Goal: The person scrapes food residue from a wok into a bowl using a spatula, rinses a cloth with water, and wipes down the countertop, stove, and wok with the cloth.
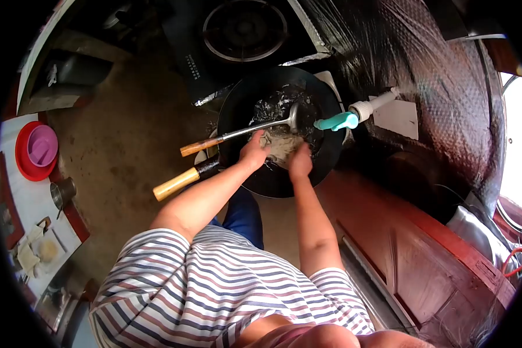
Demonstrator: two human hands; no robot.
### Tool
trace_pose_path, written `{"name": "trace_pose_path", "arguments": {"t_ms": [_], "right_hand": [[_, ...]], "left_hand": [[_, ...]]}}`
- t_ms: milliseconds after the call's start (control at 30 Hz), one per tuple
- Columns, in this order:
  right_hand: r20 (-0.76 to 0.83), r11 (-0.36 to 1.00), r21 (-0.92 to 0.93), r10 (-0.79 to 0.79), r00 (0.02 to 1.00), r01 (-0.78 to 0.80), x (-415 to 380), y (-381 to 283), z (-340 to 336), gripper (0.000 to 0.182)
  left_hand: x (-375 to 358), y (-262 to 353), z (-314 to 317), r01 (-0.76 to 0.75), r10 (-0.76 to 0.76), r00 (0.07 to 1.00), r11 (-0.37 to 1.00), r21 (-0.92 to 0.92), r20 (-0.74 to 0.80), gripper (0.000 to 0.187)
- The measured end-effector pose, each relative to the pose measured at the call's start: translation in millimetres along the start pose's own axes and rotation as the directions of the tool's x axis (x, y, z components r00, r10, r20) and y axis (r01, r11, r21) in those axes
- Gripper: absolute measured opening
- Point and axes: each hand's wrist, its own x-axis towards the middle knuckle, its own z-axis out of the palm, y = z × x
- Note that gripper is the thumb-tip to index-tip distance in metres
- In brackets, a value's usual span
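A large black wok [238, 98] with water in it sits below a turquoise tap [337, 122]. Inside it, a wet, crumpled beige-grey cloth [282, 146] is between my two hands. My left hand [254, 151] is closed on the cloth's left side. On the right side, my right hand [300, 161] grips the cloth, its fingertips partly hidden. A metal ladle [261, 126] with a wooden grip lies across the wok just above my hands, its bowl near the tap. The wok's pale wooden handle [176, 184] points to the lower left, beside my left forearm.
A black gas stove [245, 29] stands beyond the wok. Shiny foil [412, 64] covers the wall at right, above a reddish-brown wooden cabinet [388, 232]. On a white table at far left are a red basin [23, 152], a pink bowl [42, 145] and a metal cup [64, 191].
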Motion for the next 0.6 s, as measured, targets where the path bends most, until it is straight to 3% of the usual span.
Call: {"name": "trace_pose_path", "arguments": {"t_ms": [33, 67, 167, 233, 267, 300, 333, 367, 400, 433, 467, 533, 567, 600], "right_hand": [[0.045, 0.987, -0.045, -0.155, 0.987, 0.157, -1.7, -3.1, 5.6, 0.017], [0.162, 0.972, -0.111, -0.186, 0.969, 0.205, 1.3, -3.7, 6.2, 0.018], [0.027, 0.997, -0.064, -0.040, 0.999, 0.042, 26.3, 30.0, 19.4, 0.021], [0.030, 0.993, -0.051, -0.106, 0.994, 0.108, 15.4, 8.9, 3.1, 0.021], [0.031, 0.983, -0.043, -0.178, 0.984, 0.179, 9.7, -5.0, -9.6, 0.021], [-0.051, 0.943, 0.119, -0.307, 0.950, 0.311, 0.4, -11.4, -18.1, 0.025], [-0.067, 0.920, 0.258, -0.287, 0.955, 0.295, -8.0, -22.4, -29.0, 0.026], [-0.007, 0.888, 0.354, -0.311, 0.950, 0.293, -20.7, -33.9, -45.0, 0.022], [-0.067, 0.808, 0.427, -0.420, 0.905, 0.406, -35.4, -42.3, -54.8, 0.020], [-0.071, 0.757, 0.478, -0.473, 0.878, 0.446, -53.1, -52.6, -67.6, 0.020], [-0.101, 0.736, 0.467, -0.507, 0.856, 0.491, -71.3, -62.8, -78.9, 0.020], [-0.133, 0.700, 0.435, -0.573, 0.809, 0.567, -99.8, -76.7, -86.9, 0.020], [-0.125, 0.701, 0.444, -0.568, 0.813, 0.558, -105.0, -77.6, -83.3, 0.019], [-0.118, 0.701, 0.454, -0.564, 0.817, 0.550, -105.8, -75.5, -78.4, 0.019]], "left_hand": [[-8.8, 8.4, -2.6, -0.160, 0.167, 0.986, 0.947, 0.279, -0.001, 0.051], [-17.1, 16.7, -6.3, -0.298, 0.326, 0.944, 0.792, 0.534, 0.044, 0.048], [-29.7, 31.2, -6.8, -0.233, 0.265, 0.963, 0.739, 0.632, 0.046, 0.049], [-31.5, 41.2, -8.5, -0.215, 0.251, 0.967, 0.721, 0.659, 0.041, 0.049], [-28.9, 48.8, -10.2, 0.036, -0.067, 0.995, 0.932, 0.362, 0.074, 0.050], [-28.2, 53.0, -11.3, 0.347, -0.349, 0.913, 0.937, 0.048, 0.212, 0.052], [-21.4, 39.6, -6.4, 0.504, -0.453, 0.855, 0.841, -0.195, 0.253, 0.061], [-15.5, 38.2, -5.1, 0.548, -0.480, 0.828, 0.801, -0.239, 0.291, 0.061], [-11.3, 39.6, -4.0, 0.595, -0.505, 0.796, 0.755, -0.276, 0.333, 0.061], [-13.8, 47.0, -5.4, 0.587, -0.430, 0.789, 0.737, -0.334, 0.438, 0.054], [13.8, 12.5, 6.7, 0.518, -0.269, 0.842, 0.645, -0.562, 0.467, 0.045], [0.1, 37.0, 4.0, 0.494, -0.231, 0.847, 0.676, -0.548, 0.479, 0.039], [3.8, 43.0, 7.3, 0.601, -0.288, 0.756, 0.663, -0.447, 0.588, 0.033], [21.5, 23.9, 14.3, 0.537, -0.270, 0.804, 0.712, -0.452, 0.530, 0.028]]}}
